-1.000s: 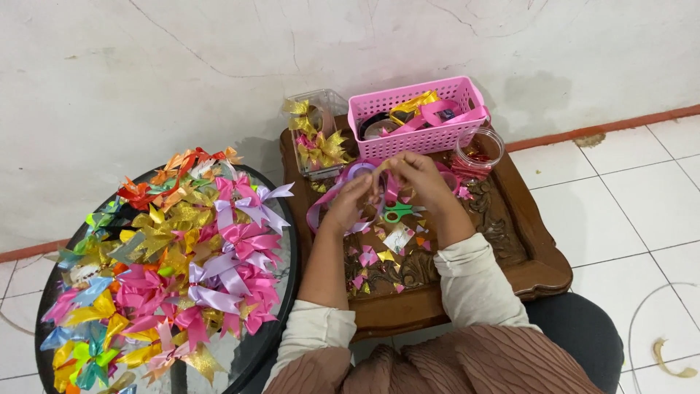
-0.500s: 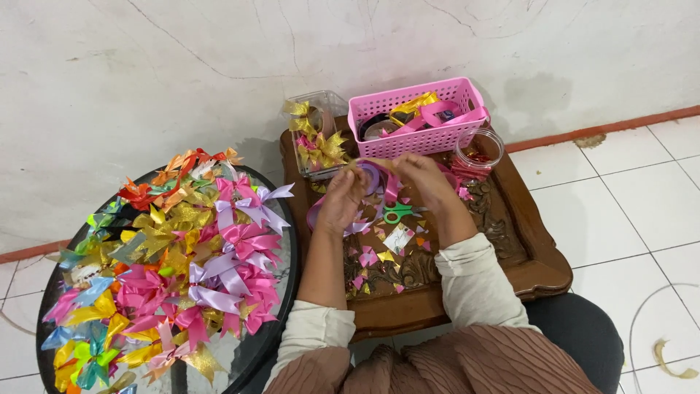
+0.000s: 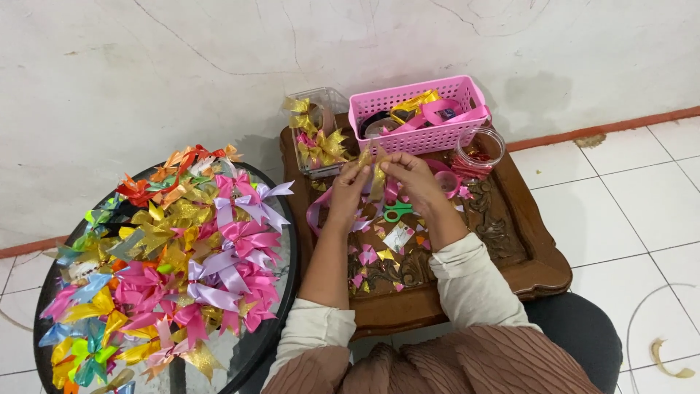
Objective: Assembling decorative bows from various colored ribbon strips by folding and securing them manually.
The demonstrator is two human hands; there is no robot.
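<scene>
Both hands meet over the far part of a small carved wooden desk (image 3: pixel 543 266), dark brown with raised relief work on its top and a rounded rim. The left hand (image 3: pixel 348 191) and the right hand (image 3: pixel 410 175) pinch a short strip of shiny gold ribbon (image 3: pixel 375 175) between them; the fingers of each hand are closed onto the strip, thumbs against forefingers, and the ribbon hangs folded from the fingertips, just near of the pink basket.

That pink plastic basket (image 3: pixel 419 113) is rectangular with a slotted lattice wall and stands at the far edge of the desk; it holds coils of pink and gold ribbon. Left of it stands a clear square plastic box (image 3: pixel 321 131) with small gold and pink bows inside. Right of the basket is a round clear jar (image 3: pixel 481 146), open on top, with reddish bits in it. Under the hands lie green-handled scissors (image 3: pixel 397 211), a loop of lilac satin ribbon (image 3: pixel 321 211) and many small pink and gold ribbon scraps (image 3: pixel 368 255) scattered over the carving.

To the left, well apart from the hands, a round glass table with a black rim (image 3: pixel 284 292) carries a heap of finished satin bows (image 3: pixel 175 255) in pink, lilac, gold, orange, green and blue, glossy and sharply notched at their tails. The floor is white square tile (image 3: pixel 627 204), and the wall behind is rough, cracked white plaster. The sleeves are cream and the lap cloth is pleated brown.
</scene>
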